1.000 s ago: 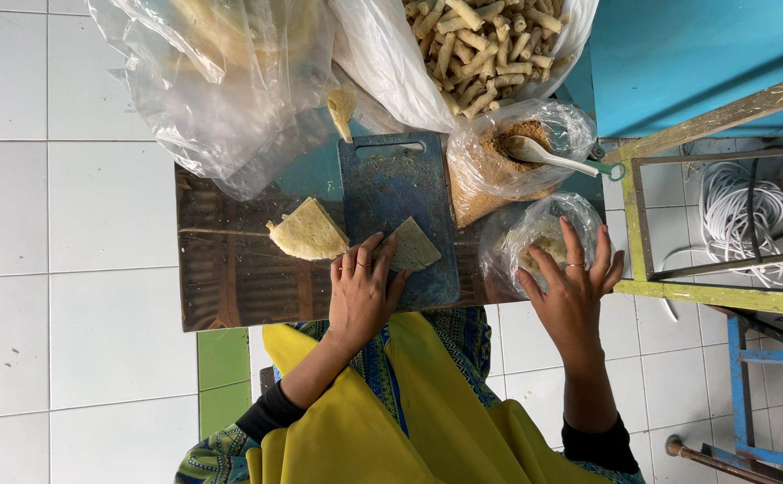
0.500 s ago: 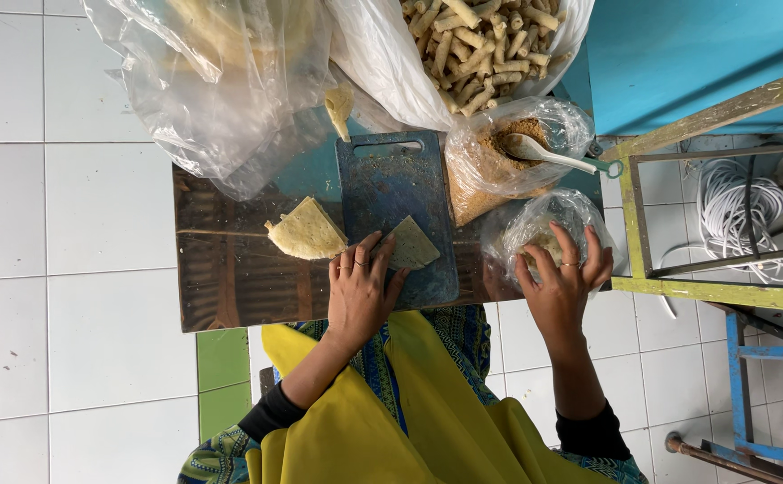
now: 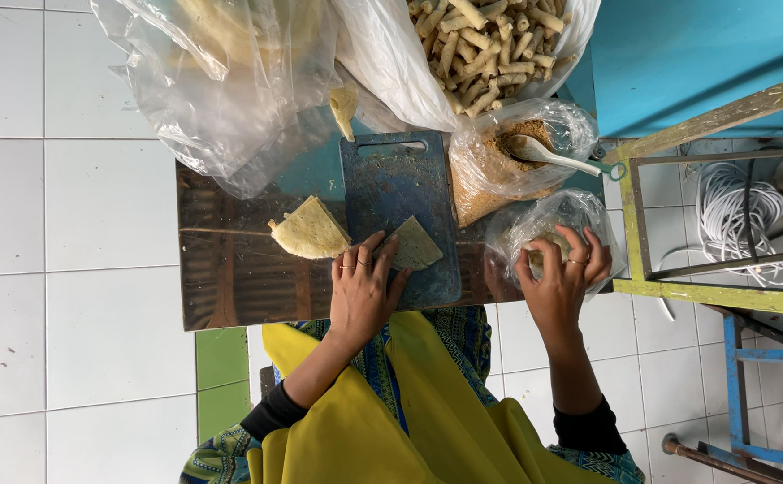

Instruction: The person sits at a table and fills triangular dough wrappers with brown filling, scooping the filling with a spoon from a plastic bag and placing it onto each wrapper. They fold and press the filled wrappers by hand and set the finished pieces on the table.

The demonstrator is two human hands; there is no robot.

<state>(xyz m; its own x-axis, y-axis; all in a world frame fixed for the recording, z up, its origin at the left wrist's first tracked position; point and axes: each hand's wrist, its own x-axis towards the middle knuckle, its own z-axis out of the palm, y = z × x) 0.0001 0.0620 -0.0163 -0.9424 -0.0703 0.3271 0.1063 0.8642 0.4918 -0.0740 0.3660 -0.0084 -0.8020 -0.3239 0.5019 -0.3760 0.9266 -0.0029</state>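
Observation:
My left hand (image 3: 363, 289) lies flat on a blue cutting board (image 3: 400, 193), fingertips pressing a pale triangular wrapper (image 3: 416, 246). A stack of folded pale wrappers (image 3: 309, 231) sits just left of that hand on the dark metal tray (image 3: 230, 278). My right hand (image 3: 560, 276) reaches into a small clear bag (image 3: 553, 220), its fingers and thumb curled around a bit of pale filling inside. Beyond it stands a bag of brown crumbs (image 3: 499, 170) with a white spoon (image 3: 544, 152) in it.
A large white bag of finished rolled sticks (image 3: 485, 45) is at the top. A big crumpled clear bag (image 3: 221, 81) lies at the upper left. A yellow-green wooden frame (image 3: 714, 215) with coiled white cable and a blue stand are to the right, on a white tile floor.
My right hand's spread fingers have curled together inside the small clear bag. My left hand has stayed on the triangular wrapper.

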